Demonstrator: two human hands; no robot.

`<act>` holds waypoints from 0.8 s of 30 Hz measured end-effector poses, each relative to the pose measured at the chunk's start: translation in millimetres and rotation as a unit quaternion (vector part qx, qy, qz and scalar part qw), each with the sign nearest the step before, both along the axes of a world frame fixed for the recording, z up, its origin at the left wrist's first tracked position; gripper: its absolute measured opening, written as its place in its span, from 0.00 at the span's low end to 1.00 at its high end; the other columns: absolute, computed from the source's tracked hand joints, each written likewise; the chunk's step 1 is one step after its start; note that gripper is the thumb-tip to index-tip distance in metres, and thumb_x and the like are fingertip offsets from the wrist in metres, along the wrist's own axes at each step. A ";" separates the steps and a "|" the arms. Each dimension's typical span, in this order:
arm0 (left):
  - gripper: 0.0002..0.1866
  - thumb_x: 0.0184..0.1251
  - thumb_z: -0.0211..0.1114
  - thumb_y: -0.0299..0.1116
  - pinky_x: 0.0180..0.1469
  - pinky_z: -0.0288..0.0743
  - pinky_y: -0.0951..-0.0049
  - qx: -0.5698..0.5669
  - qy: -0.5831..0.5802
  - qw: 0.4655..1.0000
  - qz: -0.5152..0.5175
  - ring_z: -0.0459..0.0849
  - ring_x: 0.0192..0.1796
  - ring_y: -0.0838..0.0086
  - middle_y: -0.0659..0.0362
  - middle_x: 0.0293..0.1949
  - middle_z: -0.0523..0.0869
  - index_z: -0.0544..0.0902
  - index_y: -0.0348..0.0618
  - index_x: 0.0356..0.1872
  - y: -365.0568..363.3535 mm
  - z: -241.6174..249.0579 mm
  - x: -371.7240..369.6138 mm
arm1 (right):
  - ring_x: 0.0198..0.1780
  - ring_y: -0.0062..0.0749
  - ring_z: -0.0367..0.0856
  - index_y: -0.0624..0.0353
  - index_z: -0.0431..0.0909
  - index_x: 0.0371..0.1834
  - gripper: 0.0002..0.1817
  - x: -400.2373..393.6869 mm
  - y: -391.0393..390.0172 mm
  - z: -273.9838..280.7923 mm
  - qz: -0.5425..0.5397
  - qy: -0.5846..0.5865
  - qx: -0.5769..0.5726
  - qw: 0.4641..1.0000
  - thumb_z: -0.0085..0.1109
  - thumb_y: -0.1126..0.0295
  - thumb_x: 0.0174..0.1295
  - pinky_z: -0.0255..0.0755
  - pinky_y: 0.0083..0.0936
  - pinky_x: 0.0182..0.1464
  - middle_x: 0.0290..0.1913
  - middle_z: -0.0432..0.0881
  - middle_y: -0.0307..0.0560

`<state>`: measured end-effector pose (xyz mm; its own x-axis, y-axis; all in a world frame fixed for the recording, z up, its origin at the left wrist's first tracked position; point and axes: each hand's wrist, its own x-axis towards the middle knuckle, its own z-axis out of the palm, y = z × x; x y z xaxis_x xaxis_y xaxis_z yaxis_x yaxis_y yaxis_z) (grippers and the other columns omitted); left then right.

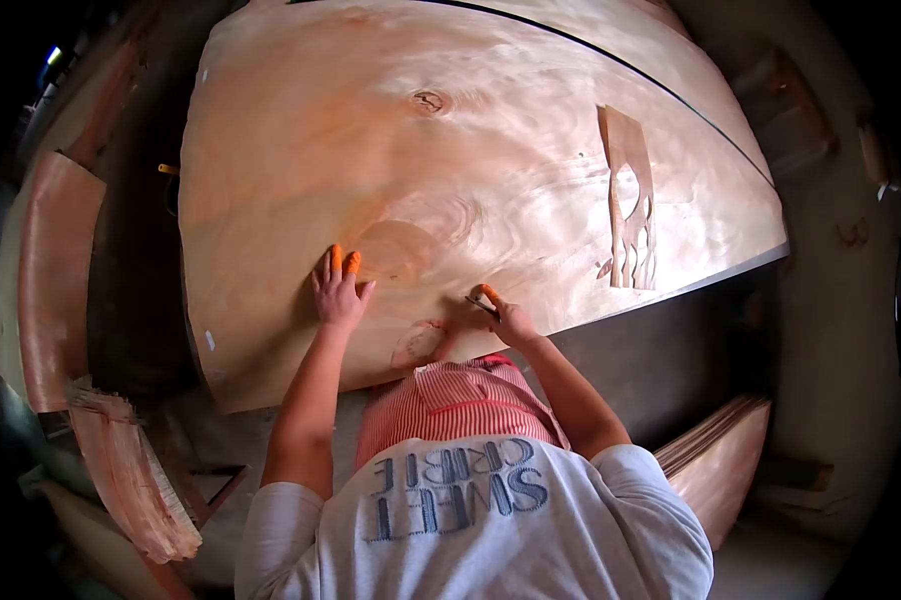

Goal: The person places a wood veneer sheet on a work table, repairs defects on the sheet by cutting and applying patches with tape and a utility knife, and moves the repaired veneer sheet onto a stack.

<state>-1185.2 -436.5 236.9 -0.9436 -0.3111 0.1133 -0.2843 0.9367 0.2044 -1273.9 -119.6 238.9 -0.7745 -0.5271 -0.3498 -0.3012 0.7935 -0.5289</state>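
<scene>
Dim workshop: stacked veneer sheets [716,460] on the floor, a pale wall [841,300] beyond.

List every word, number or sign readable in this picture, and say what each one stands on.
"SWEET": large blue letters on the white T-shirt, seen upside down from the head camera.
"CRIBE": the second line of the T-shirt print, also upside down; the reading is uncertain.
A faint reddish mark on the wall at right, perhaps a "3"; too blurred to be sure.
No text shows on the veneer sheet, the striped apron or either hand.
</scene>
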 end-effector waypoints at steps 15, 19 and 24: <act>0.36 0.53 0.55 0.56 0.60 0.58 0.63 0.027 -0.204 0.976 0.070 0.48 0.68 0.63 0.52 0.67 0.48 0.59 0.56 0.63 16.2 22.2 -21.0 | 0.18 0.15 0.62 0.58 0.71 0.52 0.16 -47.3 135.6 15.1 -0.192 -0.162 -0.348 0.903 0.45 0.74 0.60 0.57 0.15 0.21 0.18 0.65 0.32; 0.35 0.53 0.55 0.56 0.60 0.57 0.58 0.038 -0.159 0.984 0.071 0.49 0.68 0.62 0.52 0.66 0.49 0.60 0.55 0.62 16.3 13.9 -15.5 | 0.19 0.12 0.56 0.57 0.74 0.45 0.13 -90.3 216.8 109.4 -0.377 0.023 -0.379 0.845 0.42 0.74 0.59 0.47 0.12 0.19 0.20 0.62 0.29; 0.33 0.55 0.56 0.52 0.59 0.59 0.58 -0.044 -0.099 0.990 0.090 0.52 0.66 0.57 0.49 0.65 0.53 0.61 0.50 0.61 30.2 5.9 -10.0 | 0.15 0.09 0.49 0.56 0.74 0.48 0.13 -112.4 302.3 202.6 -0.436 0.165 -0.461 0.755 0.44 0.67 0.64 0.42 0.10 0.15 0.17 0.58 0.27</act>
<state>-1195.1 -406.3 242.8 -0.8802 -0.4733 -0.0350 -0.4745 0.8790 0.0473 -1386.4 182.7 441.6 -0.9324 0.3321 0.1427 -0.1134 0.1061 -0.9879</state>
